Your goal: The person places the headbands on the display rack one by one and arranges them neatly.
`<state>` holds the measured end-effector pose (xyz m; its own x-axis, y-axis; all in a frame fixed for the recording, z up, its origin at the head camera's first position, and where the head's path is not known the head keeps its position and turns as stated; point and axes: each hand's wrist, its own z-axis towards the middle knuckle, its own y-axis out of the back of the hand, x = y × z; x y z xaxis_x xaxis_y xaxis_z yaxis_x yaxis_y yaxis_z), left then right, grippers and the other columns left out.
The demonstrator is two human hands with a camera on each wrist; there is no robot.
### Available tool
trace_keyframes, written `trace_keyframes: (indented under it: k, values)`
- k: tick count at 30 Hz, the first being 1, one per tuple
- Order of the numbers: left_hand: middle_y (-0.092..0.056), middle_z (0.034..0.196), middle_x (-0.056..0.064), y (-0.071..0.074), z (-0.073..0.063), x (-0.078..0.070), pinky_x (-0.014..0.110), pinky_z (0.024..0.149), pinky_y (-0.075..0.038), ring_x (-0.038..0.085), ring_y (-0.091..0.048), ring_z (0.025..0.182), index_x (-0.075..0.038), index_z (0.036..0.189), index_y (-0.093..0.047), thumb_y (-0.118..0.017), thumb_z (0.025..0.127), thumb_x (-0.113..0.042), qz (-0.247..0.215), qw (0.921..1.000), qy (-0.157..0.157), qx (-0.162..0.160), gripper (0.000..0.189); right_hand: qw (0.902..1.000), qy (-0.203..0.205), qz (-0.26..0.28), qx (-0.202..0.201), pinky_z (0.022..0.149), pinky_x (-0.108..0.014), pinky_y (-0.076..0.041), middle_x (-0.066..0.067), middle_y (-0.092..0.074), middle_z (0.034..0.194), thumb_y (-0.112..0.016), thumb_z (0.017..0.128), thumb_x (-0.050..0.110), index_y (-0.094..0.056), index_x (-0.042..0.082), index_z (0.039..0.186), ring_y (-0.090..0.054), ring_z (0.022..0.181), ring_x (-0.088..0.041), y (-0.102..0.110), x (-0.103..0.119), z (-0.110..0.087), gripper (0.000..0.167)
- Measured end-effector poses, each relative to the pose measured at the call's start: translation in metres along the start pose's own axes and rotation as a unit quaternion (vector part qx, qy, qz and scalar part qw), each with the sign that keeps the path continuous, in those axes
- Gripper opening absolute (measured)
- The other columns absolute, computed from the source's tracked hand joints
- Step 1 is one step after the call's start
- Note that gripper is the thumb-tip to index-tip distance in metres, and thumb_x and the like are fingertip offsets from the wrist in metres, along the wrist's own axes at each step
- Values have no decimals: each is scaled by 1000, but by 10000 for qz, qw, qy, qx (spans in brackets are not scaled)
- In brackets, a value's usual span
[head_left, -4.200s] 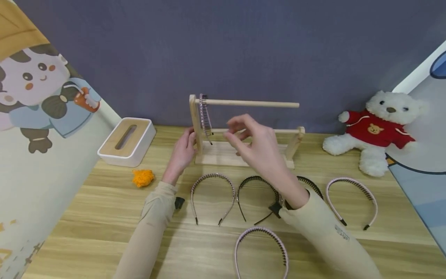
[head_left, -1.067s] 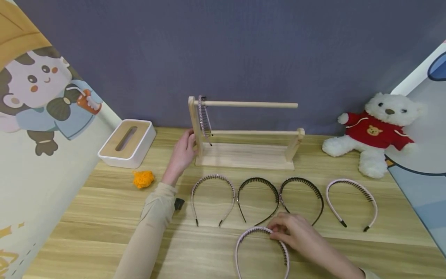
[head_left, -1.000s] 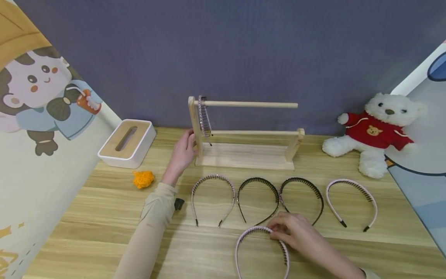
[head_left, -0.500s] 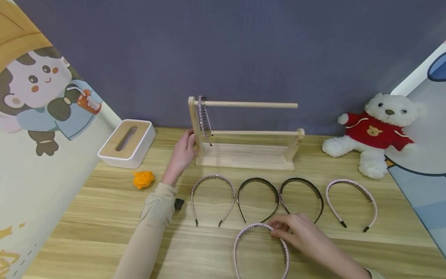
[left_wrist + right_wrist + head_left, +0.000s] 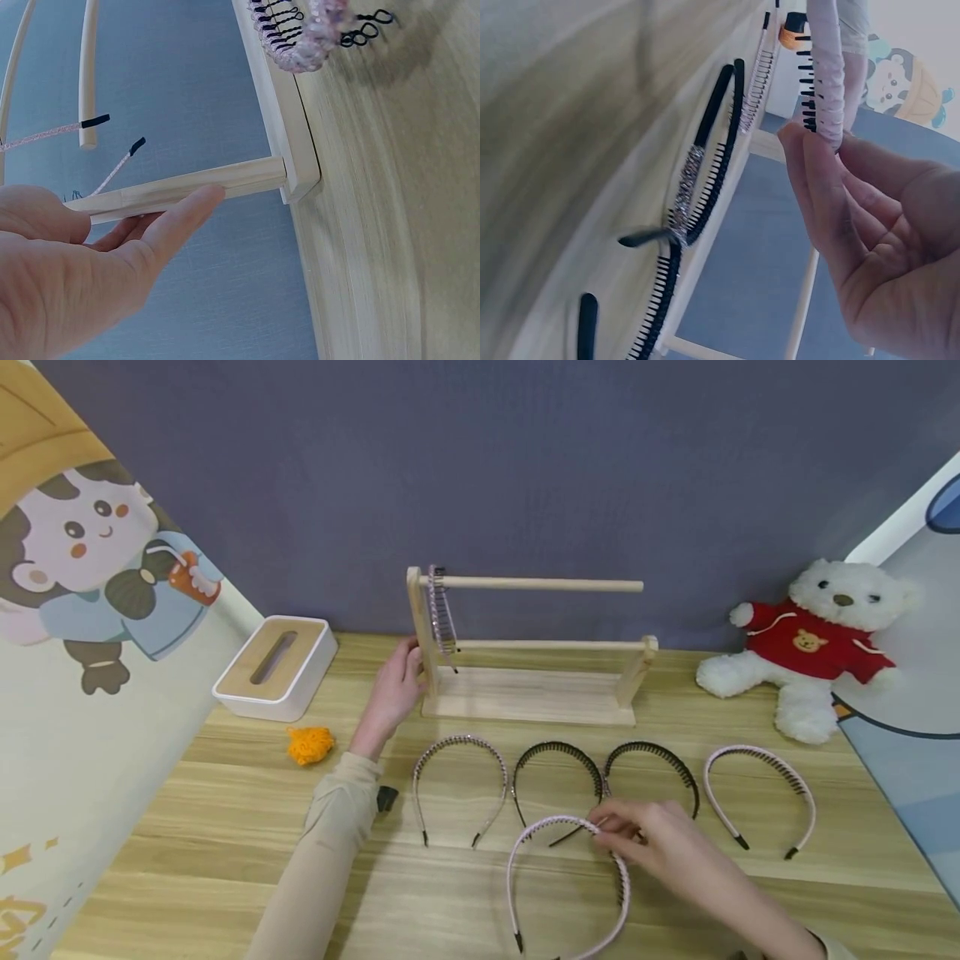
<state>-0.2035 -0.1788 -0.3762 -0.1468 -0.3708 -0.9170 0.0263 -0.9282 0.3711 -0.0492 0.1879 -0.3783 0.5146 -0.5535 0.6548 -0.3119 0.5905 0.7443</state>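
Right hand pinches pale-pink toothed headband; left hand grips upright of wooden rack.
Headband at rack's 6 o'clock, pinched at its own 1 o'clock, presumably leaving both legs free; left grip likely steadies rack.

Accessible from the free right end of the upper bar. Obstructed at left by the hung headband, beside the left post by the left hand. Passable above the dark headbands on the desk.
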Motion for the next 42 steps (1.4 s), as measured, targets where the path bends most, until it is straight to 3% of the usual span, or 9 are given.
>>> trace_keyframes:
  k: [10,24,31,36,42]
  values:
    - [-46,158,32,-1,1,0,55,105,-59,49,-52,141,6,157,-41,-31,119,-20,70,10000,-5,35,47,9992,-218,-297,-178,68,-25,-65,8,-79,94,-83,94,8,-80,9,109,-72,82,-3,19,8,11,15]
    - [-47,158,31,-2,1,1,54,106,-59,48,-52,141,4,157,-42,-32,119,-21,0,10000,28,52,47,9961,-395,-71,-792,59,-25,-62,16,-75,89,-85,93,9,-80,16,107,-70,80,-2,42,13,17,16]
    - [-45,159,32,-1,0,0,54,106,-58,49,-51,142,5,158,-40,-31,119,-20,-32,10000,44,51,47,9901,-90,-343,-1355,53,-21,-57,12,-77,87,-88,87,2,-83,15,106,-68,78,0,54,11,18,23]
    - [-46,158,32,-1,0,1,55,107,-58,49,-51,142,5,158,-41,-31,119,-20,-75,10000,19,51,47,9858,-434,-500,-1541,52,-18,-53,10,-79,90,-89,88,6,-84,13,108,-68,77,-1,62,15,19,22]
    - [-45,159,32,-1,0,1,55,107,-58,49,-51,142,5,159,-39,-31,119,-21,-116,9999,17,77,48,9811,-1032,-340,-1600,59,-19,-59,8,-78,90,-89,91,17,-84,13,111,-68,79,-3,73,21,23,21]
